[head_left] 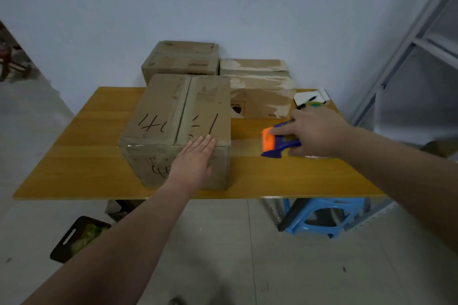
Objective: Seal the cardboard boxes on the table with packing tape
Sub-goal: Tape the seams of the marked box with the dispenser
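A brown cardboard box [173,116] with black handwriting stands at the near middle of the yellow wooden table [81,156]; its top flaps meet at a centre seam. My left hand [195,161] lies flat with straight fingers against the box's near right top edge. To the right, a blue and orange tape dispenser [275,143] rests on the table, and my right hand [314,131] curls over its handle. Two more cardboard boxes sit behind: one at the back left [183,59] and one at the back right [260,86] with torn, whitish patches.
A roll of tape and a pen on white paper [312,101] lie at the table's far right corner. A blue plastic stool [324,215] stands under the right side. A dark bin [76,238] sits on the floor at left. Grey metal shelving [409,52] rises at right.
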{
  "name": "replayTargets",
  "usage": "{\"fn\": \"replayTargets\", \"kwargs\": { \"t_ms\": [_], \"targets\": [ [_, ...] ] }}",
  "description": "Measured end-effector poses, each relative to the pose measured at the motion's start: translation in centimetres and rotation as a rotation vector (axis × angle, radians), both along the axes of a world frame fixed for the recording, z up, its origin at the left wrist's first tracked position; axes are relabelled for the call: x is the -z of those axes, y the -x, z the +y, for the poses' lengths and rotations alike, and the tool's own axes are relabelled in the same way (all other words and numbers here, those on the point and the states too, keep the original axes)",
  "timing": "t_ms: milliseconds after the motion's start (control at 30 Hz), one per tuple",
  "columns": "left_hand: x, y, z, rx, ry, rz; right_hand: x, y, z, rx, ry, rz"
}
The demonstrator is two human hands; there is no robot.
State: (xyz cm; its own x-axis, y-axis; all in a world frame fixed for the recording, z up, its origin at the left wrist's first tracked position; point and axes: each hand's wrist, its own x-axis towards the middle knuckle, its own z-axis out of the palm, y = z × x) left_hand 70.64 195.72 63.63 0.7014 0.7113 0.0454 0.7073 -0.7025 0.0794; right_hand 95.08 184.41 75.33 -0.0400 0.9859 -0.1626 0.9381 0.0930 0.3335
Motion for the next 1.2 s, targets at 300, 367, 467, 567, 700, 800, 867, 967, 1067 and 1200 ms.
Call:
{"fn": "replayTargets", "kwargs": {
  "t_ms": [300,367,467,567,700,800,867,967,1067,1200],
  "targets": [
    [-0.3,-0.9,-0.7,-0.031,-0.031,0.113,2.4,-0.6,-0.8,0.003,0.038,-0.083],
    [-0.2,-1.0,-0.7,-0.039,-0.048,0.081,3.2,-0.3,-0.5,0.033,0.078,-0.065],
    [0.3,-1.4,-0.7,-0.056,-0.085,0.015,4.6,1.1,0.6,0.037,0.144,-0.08],
    [0.7,-2.8,-0.9,-0.013,-0.115,-0.039,5.2,2.2,2.2,0.049,0.197,-0.088],
    [1.4,-3.6,-0.5,-0.039,-0.105,-0.12,5.7,3.0,4.0,0.093,0.265,-0.062],
    [1.9,-3.5,-0.4,-0.046,-0.14,-0.156,6.4,3.8,5.2,0.157,0.308,0.011],
    [1.9,-3.7,-0.5,-0.063,-0.156,-0.18,7.2,4.4,6.1,0.197,0.323,0.033],
    [2.1,-3.7,-0.3,-0.106,-0.144,-0.216,9.4,3.9,5.3,0.251,0.449,-0.073],
    [2.5,-3.8,-0.2,-0.111,-0.153,-0.228,13.3,-0.1,2.7,0.392,0.413,0.167],
    [2.6,-4.3,-0.5,-0.143,-0.134,-0.286,16.5,-3.8,1.4,0.709,0.065,1.076]
  ]
}}
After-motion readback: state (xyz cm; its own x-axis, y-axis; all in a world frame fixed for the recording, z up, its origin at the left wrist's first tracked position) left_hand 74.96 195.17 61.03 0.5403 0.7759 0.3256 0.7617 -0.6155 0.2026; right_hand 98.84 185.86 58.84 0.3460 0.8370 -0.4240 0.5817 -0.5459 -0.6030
